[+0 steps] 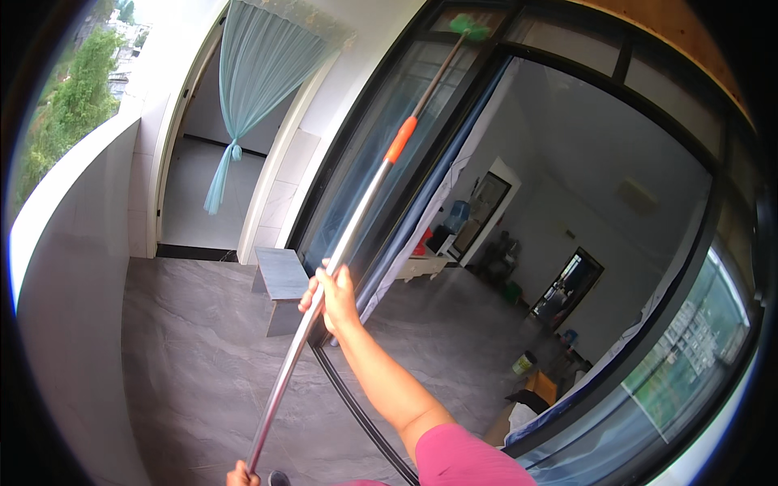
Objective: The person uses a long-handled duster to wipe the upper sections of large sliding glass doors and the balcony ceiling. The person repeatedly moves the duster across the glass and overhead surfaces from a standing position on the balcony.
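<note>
A long telescopic metal pole (285,370) runs slantwise up from the bottom of the head view. My right hand (333,297) grips it around mid-length, the pink-sleeved arm stretched forward. At the bottom edge, my left hand (242,475) is closed around the pole's lower part and is partly cut off. Above my right hand, an orange grip collar (401,141) joins a thinner rod. That rod ends in a fluffy green duster head (469,27), which is against or just in front of the upper glass of a dark-framed sliding door (419,79); contact cannot be told.
A small grey bench (282,273) stands by the glass. The door track (358,407) crosses the grey tiled floor (182,340). A tied teal curtain (261,79) hangs in a doorway at left. A balcony wall (79,255) curves along the left. Inside lies a box (541,386).
</note>
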The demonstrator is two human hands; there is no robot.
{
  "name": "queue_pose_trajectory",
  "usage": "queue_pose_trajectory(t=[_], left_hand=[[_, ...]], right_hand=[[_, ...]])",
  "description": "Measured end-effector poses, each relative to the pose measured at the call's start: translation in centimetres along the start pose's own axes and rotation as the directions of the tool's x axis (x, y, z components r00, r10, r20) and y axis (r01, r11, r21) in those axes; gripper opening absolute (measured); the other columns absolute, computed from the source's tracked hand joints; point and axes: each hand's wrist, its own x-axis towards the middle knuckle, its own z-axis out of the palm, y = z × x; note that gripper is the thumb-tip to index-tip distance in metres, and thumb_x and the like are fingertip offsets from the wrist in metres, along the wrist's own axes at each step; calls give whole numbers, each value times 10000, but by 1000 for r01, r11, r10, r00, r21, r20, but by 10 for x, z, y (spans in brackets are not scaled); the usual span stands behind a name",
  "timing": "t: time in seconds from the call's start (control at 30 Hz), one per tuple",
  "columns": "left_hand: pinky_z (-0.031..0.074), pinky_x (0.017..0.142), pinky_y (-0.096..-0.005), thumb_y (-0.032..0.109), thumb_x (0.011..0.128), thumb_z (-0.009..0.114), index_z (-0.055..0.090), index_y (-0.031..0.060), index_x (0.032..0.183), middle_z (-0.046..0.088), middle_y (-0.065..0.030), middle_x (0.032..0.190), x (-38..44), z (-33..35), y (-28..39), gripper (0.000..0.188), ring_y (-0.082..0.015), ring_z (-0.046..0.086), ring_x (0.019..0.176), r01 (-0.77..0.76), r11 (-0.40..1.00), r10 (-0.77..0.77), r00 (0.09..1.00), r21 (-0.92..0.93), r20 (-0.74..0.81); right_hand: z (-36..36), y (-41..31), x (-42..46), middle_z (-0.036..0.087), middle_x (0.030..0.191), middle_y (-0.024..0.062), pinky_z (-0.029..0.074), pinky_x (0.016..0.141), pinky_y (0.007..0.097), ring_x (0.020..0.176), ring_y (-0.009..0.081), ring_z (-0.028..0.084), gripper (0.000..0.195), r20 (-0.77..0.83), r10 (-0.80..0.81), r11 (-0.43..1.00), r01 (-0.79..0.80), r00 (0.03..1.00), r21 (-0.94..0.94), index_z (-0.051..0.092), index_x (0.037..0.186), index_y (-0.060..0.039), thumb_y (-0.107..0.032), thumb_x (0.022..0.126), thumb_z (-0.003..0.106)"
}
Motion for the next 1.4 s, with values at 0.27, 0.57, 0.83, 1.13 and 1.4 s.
queue_pose_trajectory(t=[0.27, 0.57, 0.83, 1.13, 1.4], left_hand=[[381, 463, -418, -82, 634, 503, 454, 1, 835, 464, -212, 590, 118, -64, 101, 222, -412, 500, 536, -136, 840, 363, 860, 525, -358], [253, 386, -292, 271, 891, 487, 515, 78, 634, 442, -25, 501, 150, -84, 92, 322, -128, 361, 415, 300, 717, -562, 782, -629, -268], [403, 486, -433, -49, 637, 520, 465, 33, 865, 485, -196, 579, 242, -99, 63, 249, -409, 513, 539, -276, 895, 358, 912, 350, -198], [238, 406, -283, 315, 911, 470, 465, 99, 610, 371, 11, 507, 220, -174, -213, 371, -107, 327, 461, 253, 938, -272, 961, -239, -52], [255, 401, -293, 407, 947, 361, 440, 136, 571, 345, 25, 455, 298, -164, -24, 470, -120, 318, 416, 436, 799, -317, 891, -414, 326]], right_hand=[[7, -110, 121, 485, 746, 98, 511, 445, 391, 510, 216, 553, 303, 137, -297, 948, 274, 945, 164, 313, 1143, -49, -110, 882, 454], [32, -74, 81, 453, 745, 102, 521, 454, 392, 500, 221, 539, 394, 206, -319, 940, 281, 925, 194, 203, 1225, -44, -70, 896, 418], [27, -108, 198, 482, 702, 91, 511, 392, 365, 449, 220, 548, 229, -51, -313, 947, 316, 948, 58, 319, 1034, -46, -74, 854, 458], [82, 31, 101, 468, 704, 105, 536, 490, 416, 486, 229, 543, 289, -108, -215, 972, 224, 971, 76, 308, 1123, -38, -45, 867, 441], [68, -24, 218, 467, 695, 95, 491, 397, 340, 442, 187, 520, 285, -237, -218, 972, 190, 947, -138, 312, 1103, -33, -64, 868, 470]])
